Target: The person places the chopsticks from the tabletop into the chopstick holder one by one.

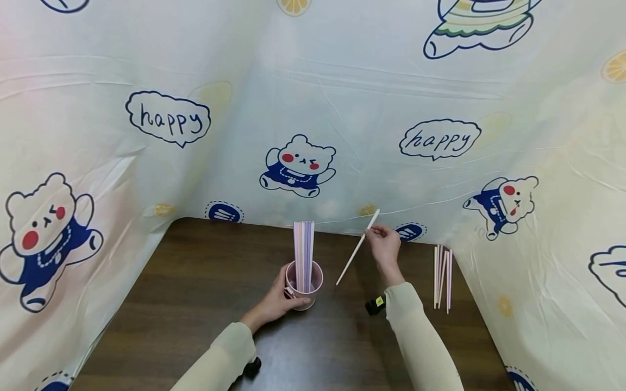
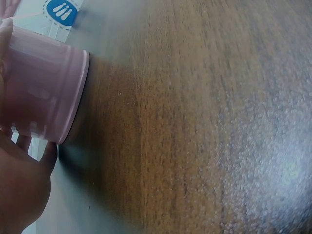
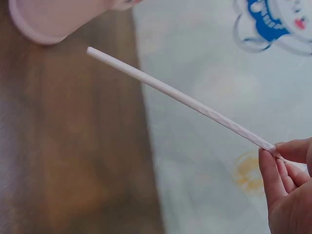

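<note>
My left hand (image 1: pixel 275 300) grips a pink cup (image 1: pixel 320 278) from its left side, thumb along the front. Several pastel straws (image 1: pixel 304 252) in pink, white and purple stand upright in the cup. In the left wrist view the cup's smooth wall (image 2: pixel 39 87) and lower rim show, with fingertips against it. To the right of the cup, my right hand (image 1: pixel 385 250) pinches one pale straw (image 1: pixel 350 265) near its upper end. The right wrist view shows this straw (image 3: pixel 180 97) held between thumb and fingers, slanting, its free end apart from the cup.
Several more pink and white straws (image 1: pixel 442 279) lie side by side at the right of the dark wooden table (image 1: pixel 195 293). A pale printed cloth (image 1: pixel 235 136) hangs behind the table and along both its sides.
</note>
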Demonstrator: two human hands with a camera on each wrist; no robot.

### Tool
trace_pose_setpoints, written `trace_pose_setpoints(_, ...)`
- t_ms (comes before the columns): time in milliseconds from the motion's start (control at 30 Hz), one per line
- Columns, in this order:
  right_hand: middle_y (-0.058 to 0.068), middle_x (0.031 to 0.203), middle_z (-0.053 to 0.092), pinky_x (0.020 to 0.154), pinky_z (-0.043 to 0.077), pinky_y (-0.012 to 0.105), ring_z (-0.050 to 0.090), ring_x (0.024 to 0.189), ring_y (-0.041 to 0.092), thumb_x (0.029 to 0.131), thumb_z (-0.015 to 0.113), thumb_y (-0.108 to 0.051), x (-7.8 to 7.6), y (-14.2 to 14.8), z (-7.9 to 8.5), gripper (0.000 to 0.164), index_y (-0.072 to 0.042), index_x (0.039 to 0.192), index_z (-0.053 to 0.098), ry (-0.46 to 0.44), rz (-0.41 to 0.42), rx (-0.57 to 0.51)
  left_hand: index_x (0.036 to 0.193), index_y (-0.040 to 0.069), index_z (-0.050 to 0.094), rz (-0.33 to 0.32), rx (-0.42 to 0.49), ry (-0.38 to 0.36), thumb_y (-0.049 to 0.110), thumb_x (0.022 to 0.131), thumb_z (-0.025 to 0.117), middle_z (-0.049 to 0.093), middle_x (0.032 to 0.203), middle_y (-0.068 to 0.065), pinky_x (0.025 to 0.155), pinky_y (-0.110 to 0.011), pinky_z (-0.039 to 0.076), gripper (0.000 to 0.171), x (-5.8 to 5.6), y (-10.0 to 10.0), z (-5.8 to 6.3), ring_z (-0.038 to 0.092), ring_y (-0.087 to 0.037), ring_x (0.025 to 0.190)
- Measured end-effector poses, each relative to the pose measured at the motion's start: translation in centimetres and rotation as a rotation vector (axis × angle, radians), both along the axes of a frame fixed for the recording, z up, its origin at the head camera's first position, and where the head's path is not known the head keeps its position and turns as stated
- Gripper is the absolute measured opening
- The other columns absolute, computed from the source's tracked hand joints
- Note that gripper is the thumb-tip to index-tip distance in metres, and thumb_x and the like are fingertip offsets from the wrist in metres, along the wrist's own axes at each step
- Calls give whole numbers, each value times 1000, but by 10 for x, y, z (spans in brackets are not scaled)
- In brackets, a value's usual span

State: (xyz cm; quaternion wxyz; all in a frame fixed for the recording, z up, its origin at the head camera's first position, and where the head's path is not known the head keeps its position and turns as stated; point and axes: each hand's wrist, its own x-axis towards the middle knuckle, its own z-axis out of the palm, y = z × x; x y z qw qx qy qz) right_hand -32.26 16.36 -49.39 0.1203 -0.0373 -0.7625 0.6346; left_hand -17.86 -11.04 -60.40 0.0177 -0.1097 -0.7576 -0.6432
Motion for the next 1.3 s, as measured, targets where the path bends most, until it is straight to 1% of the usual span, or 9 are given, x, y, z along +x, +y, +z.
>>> trace_pose_setpoints(167,32,102,66,77,60,37,69,76,9,89,71,10,6,-13,33,23,17,110,66,115,74,-149,154,14,31,-16,6,25,11,76,92,48,146,-17,113,-44,35,99,0,-2,-1,46,-34,133)
trace_pose_setpoints(233,35,104,64,80,59,41,69,77,11,89,71,11,13,-19,51,24,19,111,65,139,109,-176,154,14,31,-20,7,36,11,76,92,48,146,-17,113,-45,35,99,0,-2,-2,46,-34,132)
trace_pose_setpoints(367,36,102,64,79,60,38,69,78,13,89,70,13,29,-32,80,24,22,110,63,179,163,-206,154,12,31,-19,10,56,10,76,92,48,145,-18,113,-52,34,99,-1,-2,-3,47,-35,131)
trace_pose_setpoints(433,36,100,64,76,61,34,69,78,15,88,70,14,35,-39,87,25,24,110,62,208,183,-203,154,12,31,-21,12,55,10,76,92,48,145,-18,113,-54,33,99,-1,-2,-2,46,-35,132)
trace_pose_setpoints(533,37,101,64,76,61,32,69,80,18,88,70,13,38,-46,86,25,23,110,63,251,215,-171,154,13,31,-22,19,41,8,75,92,48,146,-18,113,-57,32,100,0,-2,-1,46,-35,132)
trace_pose_setpoints(700,35,99,66,70,59,25,68,84,23,89,72,11,43,-54,76,22,19,108,65,274,275,-83,154,11,30,-17,29,42,5,75,91,48,145,-20,112,-60,33,100,0,-1,0,46,-38,132)
trace_pose_setpoints(833,32,98,67,68,57,20,69,86,26,88,73,11,44,-60,65,19,16,106,67,290,346,-21,155,12,30,-20,29,30,6,75,91,47,146,-19,112,-57,34,101,0,-1,3,46,-36,132)
trace_pose_setpoints(1000,33,97,68,73,57,21,69,88,34,88,72,11,50,-69,49,19,16,105,67,303,441,12,156,15,29,-26,7,13,11,78,91,46,148,-16,112,-48,36,100,0,-2,5,46,-33,134)
trace_pose_setpoints(1300,27,90,71,67,58,26,71,79,29,87,75,9,64,-83,20,16,14,101,69,290,512,168,156,13,28,-34,3,11,13,79,90,45,149,-17,113,-56,33,100,2,-2,6,45,-33,135)
